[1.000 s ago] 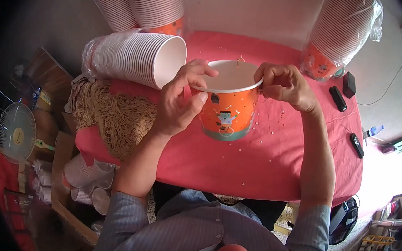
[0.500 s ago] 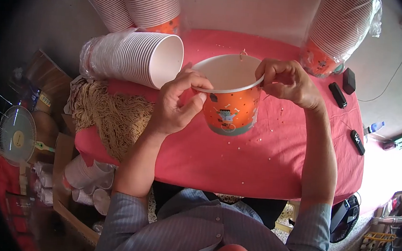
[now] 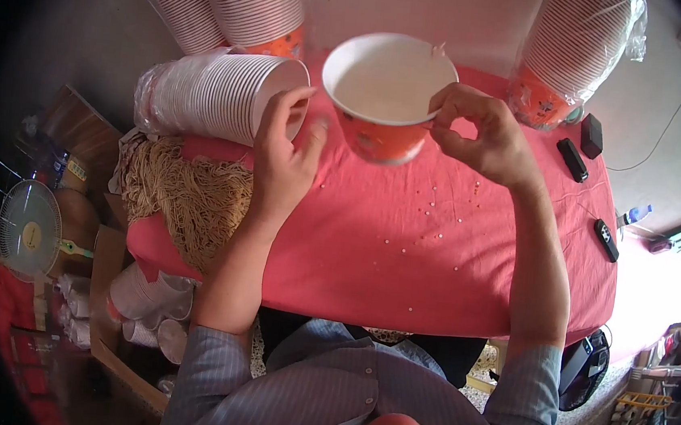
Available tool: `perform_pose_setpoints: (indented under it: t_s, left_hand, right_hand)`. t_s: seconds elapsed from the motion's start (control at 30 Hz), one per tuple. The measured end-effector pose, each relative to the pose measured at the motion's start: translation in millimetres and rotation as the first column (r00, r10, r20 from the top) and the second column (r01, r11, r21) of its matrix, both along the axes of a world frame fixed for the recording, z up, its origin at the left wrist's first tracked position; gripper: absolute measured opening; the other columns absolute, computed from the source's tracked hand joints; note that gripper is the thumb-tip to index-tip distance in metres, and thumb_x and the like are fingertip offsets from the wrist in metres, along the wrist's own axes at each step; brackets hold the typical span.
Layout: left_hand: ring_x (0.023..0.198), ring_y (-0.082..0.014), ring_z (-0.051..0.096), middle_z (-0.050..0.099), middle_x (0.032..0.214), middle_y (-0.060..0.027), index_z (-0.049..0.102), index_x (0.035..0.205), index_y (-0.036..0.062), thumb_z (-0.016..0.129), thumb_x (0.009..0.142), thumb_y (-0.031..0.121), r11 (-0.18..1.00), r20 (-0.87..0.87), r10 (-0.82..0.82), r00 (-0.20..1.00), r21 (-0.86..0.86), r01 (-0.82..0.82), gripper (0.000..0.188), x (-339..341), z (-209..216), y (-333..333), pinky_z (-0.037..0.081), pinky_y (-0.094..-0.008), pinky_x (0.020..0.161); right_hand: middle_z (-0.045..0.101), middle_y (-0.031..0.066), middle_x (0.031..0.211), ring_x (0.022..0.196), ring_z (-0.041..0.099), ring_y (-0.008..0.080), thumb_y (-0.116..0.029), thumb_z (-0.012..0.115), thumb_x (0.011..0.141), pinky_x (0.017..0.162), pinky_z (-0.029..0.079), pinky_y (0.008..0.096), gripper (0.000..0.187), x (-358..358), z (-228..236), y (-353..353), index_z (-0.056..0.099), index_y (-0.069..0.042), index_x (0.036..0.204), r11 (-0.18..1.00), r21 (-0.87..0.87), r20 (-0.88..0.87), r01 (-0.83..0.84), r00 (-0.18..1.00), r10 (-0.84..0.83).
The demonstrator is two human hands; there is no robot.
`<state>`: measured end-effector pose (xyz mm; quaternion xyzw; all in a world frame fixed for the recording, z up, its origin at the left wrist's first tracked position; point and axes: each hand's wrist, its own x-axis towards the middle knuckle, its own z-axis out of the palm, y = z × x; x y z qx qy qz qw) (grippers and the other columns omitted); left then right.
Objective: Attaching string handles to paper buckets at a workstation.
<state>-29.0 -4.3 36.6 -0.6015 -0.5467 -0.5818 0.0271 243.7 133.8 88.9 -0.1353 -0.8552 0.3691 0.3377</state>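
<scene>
An orange paper cup with a white inside is lifted above the pink table, its mouth tilted toward me. My right hand pinches its rim on the right side. My left hand has its fingers spread beside the cup's left, by the mouth of a lying stack of white cups; it holds nothing. A short bit of string sticks up at the cup's far rim.
Wrapped cup stacks stand at the back left and back right. A heap of beige string lies at the table's left. Small dark devices lie at the right. Tiny pale bits dot the cloth. A fan stands left.
The orange cup rose off the table and moved farther away, tilting its mouth toward me. My left hand let go of the rim and opened. My right hand kept its grip.
</scene>
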Motion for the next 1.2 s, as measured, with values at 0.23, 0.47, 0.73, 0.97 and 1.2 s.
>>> perform_pose_setpoints:
  t_s: [0.23,0.47,0.73,0.97,1.2]
  left_hand:
    - [0.090,-0.0119,0.071,0.074,0.102,-0.0040,0.068,0.120,-0.0003,0.065,0.112,0.028,0.964,0.546,-0.169,0.820,-0.082,0.254,0.030,-9,-12,14,0.058,-0.0272,0.074]
    - [0.076,-0.0118,0.072,0.073,0.093,-0.0047,0.069,0.110,-0.0019,0.066,0.107,0.014,0.930,0.602,-0.036,0.797,-0.271,0.247,0.017,-23,-14,17,0.058,-0.0266,0.061]
    - [0.071,-0.0137,0.072,0.074,0.083,-0.0080,0.067,0.101,-0.0015,0.065,0.106,0.014,0.891,0.555,-0.052,0.830,-0.350,0.290,0.016,-9,-23,16,0.056,-0.0273,0.058]
    - [0.077,-0.0133,0.073,0.075,0.086,-0.0094,0.067,0.101,-0.0016,0.063,0.107,0.016,0.836,0.546,-0.136,0.827,-0.384,0.391,0.019,15,-28,12,0.058,-0.0282,0.066]
    - [0.079,-0.0127,0.073,0.076,0.087,-0.0091,0.065,0.101,-0.0017,0.063,0.108,0.014,0.847,0.539,-0.151,0.829,-0.362,0.389,0.018,16,-31,12,0.059,-0.0293,0.069]
  right_hand:
    - [0.069,0.0105,0.110,0.099,0.071,0.0328,0.001,0.074,0.085,0.081,0.060,0.0428,0.012,-29,-20,-29,0.063,-0.001,0.090,0.865,0.489,0.027,0.113,0.989,-0.145]
    - [0.068,0.0081,0.108,0.093,0.072,0.0330,-0.005,0.071,0.087,0.079,0.061,0.0467,0.007,-29,-25,-35,0.066,-0.001,0.088,0.863,0.503,0.168,0.049,0.974,-0.153]
    - [0.075,0.0103,0.098,0.083,0.073,0.0343,-0.004,0.073,0.090,0.073,0.059,0.0422,0.008,-25,-5,-54,0.071,-0.003,0.097,0.972,0.234,0.303,0.015,0.949,-0.087]
    - [0.075,0.0112,0.097,0.087,0.074,0.0376,-0.008,0.071,0.086,0.077,0.059,0.0498,0.006,-57,-59,-55,0.071,-0.004,0.091,0.905,0.419,-0.010,0.071,0.997,-0.074]
    - [0.077,0.0091,0.113,0.095,0.075,0.0361,-0.003,0.074,0.088,0.083,0.061,0.0460,0.013,-52,-45,-60,0.070,-0.003,0.100,0.953,0.298,0.180,0.047,0.978,-0.104]
